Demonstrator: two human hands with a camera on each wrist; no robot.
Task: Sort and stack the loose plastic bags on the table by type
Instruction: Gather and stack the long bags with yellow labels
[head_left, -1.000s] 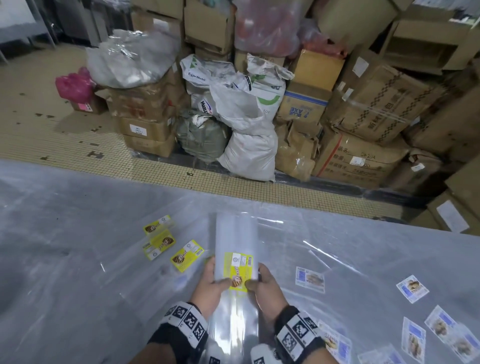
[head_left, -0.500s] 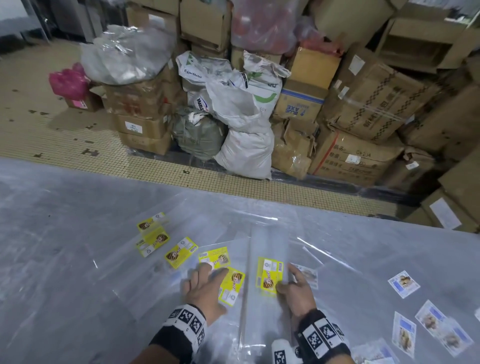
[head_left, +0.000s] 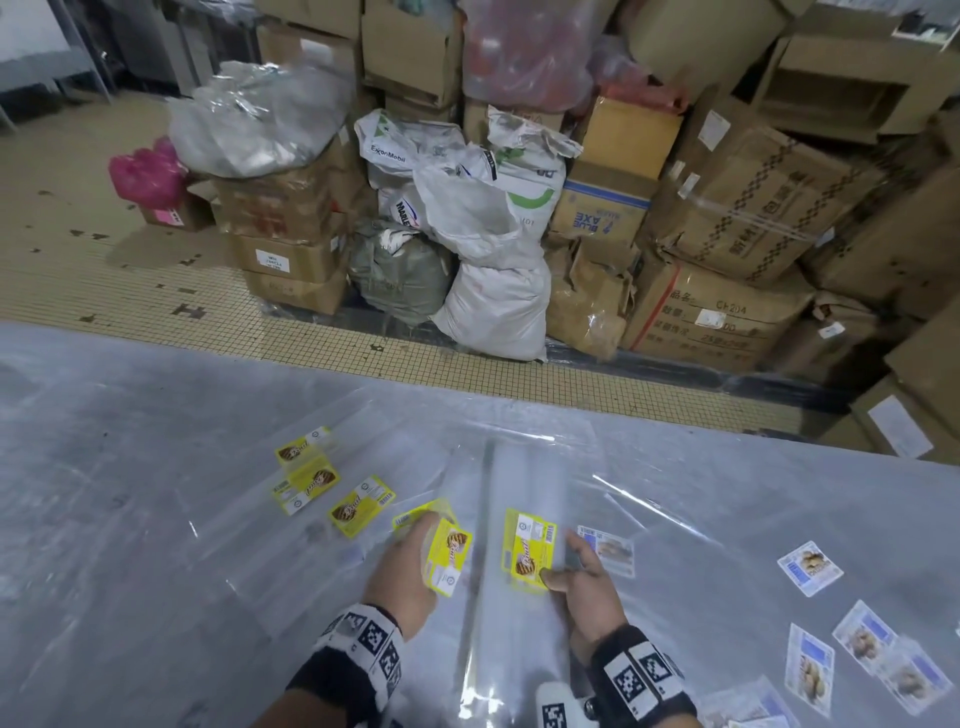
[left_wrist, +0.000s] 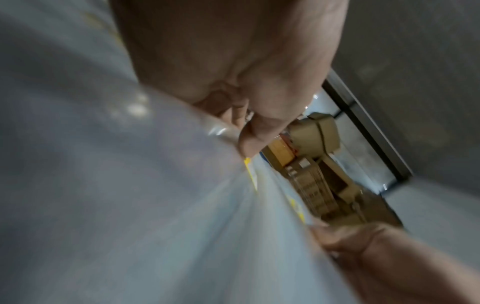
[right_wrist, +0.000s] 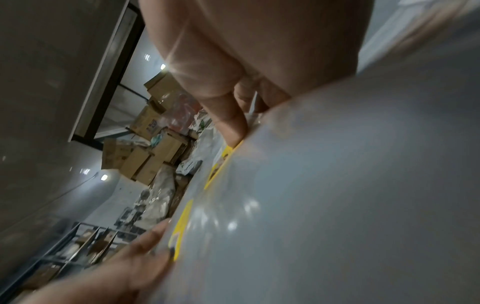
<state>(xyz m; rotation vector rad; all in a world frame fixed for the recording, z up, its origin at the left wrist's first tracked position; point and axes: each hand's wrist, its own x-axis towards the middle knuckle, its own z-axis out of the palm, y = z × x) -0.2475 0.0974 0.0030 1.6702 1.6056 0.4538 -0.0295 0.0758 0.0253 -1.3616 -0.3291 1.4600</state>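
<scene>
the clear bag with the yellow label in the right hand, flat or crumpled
Flat: the clear plastic bag with the yellow label lies smooth and long on the table, right hand pinching its label.

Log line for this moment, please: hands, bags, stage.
left hand: grips yellow-label bag | right hand: pinches yellow-label stack | blue-label bags: loose, right side | stage: gathering yellow type
</scene>
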